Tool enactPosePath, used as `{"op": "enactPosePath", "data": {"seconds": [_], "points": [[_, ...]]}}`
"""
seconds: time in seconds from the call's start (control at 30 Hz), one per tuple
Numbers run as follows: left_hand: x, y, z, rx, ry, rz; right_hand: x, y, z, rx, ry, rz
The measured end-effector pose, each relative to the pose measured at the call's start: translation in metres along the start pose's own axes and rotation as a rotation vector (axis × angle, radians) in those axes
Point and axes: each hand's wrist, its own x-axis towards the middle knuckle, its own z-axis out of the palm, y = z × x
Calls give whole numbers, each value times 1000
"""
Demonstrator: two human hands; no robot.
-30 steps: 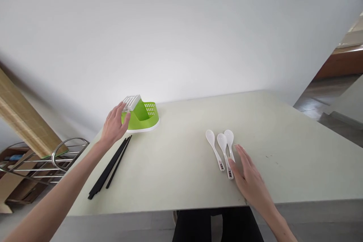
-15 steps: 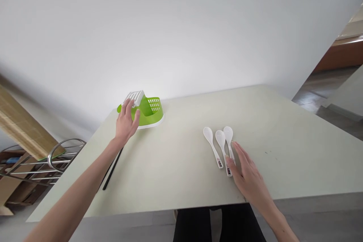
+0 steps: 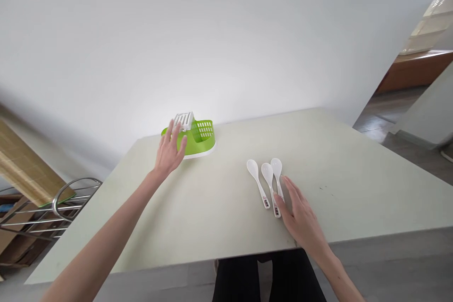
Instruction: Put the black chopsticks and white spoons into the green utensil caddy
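My left hand (image 3: 170, 152) is at the front left of a green utensil basket (image 3: 203, 147). Its fingers are apart and overlap the basket in view; whether they press on it I cannot tell. The basket has perforated sides, a white base and a white slatted part (image 3: 184, 120) on top. My right hand (image 3: 300, 217) rests low by three white spoons, thumb and fingers apart, not gripping. The left spoon (image 3: 252, 167) lies separately; the middle spoon (image 3: 267, 170) and right spoon (image 3: 276, 166) lie close together. My right thumb and fingers partly cover the right spoon's handle.
The pale table (image 3: 219, 217) stands against a white wall (image 3: 226, 47). Left of it are a metal rack (image 3: 71, 203) and a long tan carton (image 3: 28, 160). My legs (image 3: 237, 278) are under the front edge.
The green basket has shifted right along the table with my left hand. The black chopsticks that showed beside my left forearm are no longer visible. The camera has turned slightly; my right hand stays by the spoons.
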Motion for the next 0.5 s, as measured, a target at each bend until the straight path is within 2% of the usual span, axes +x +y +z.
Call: {"op": "enactPosePath", "data": {"seconds": [0.1, 0.2, 0.23, 0.37, 0.43, 0.5], "points": [[-14, -17, -7, -58, 107, 33, 0, 0, -1, 13, -4, 4], [-42, -60, -15, -109, 229, -83, 0, -1, -1, 17, -14, -3], [-54, -79, -18, -99, 185, -149, 0, -1, -2, 16, -17, -1], [-115, -157, -29, -9, -242, -279, 0, 0, -2, 2, -24, 17], [-147, -182, -34, 16, -356, -278, -1, 0, -2, -5, -25, 21], [-173, -191, -38, 54, -414, -233, -1, 0, -2, -10, -28, 19]]}}
